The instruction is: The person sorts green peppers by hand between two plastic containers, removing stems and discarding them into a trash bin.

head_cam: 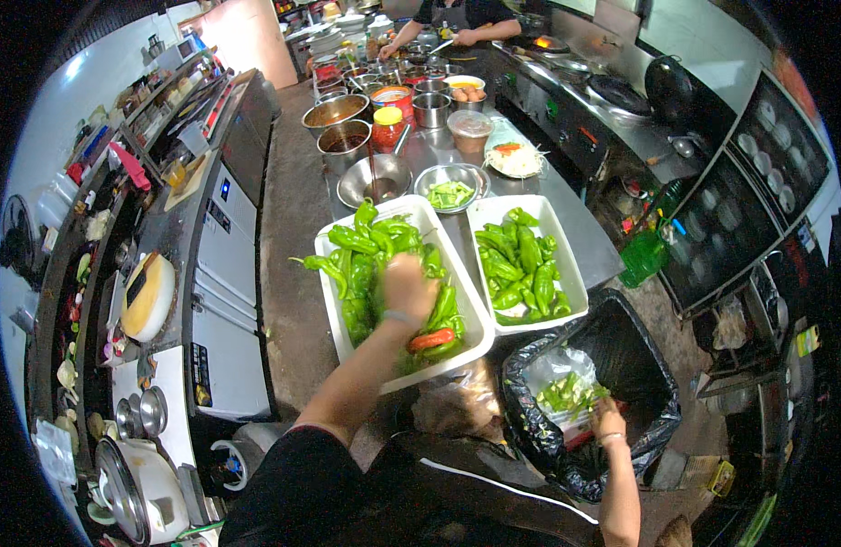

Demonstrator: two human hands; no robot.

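Note:
My left hand [408, 287], blurred by motion, is over the green peppers [355, 239] in the larger white plastic tub [485, 335]; whether it grips one cannot be made out. A red pepper [432, 340] lies near the tub's lower right side. To the right, a smaller white tub [576, 273] holds more green peppers [528, 249]. My right hand [608, 420] reaches into a bin lined with a black bag [659, 355], beside green pepper scraps [567, 394]. Its fingertips are partly hidden, so what they hold is unclear.
Beyond the tubs on the steel table [591, 239] stand a bowl of cut green vegetable [450, 194], a steel bowl [374, 179], a red jar with yellow lid [387, 126] and several pots. A person [461, 27] works at the far end. Stoves line the right, a refrigerated counter [225, 273] the left.

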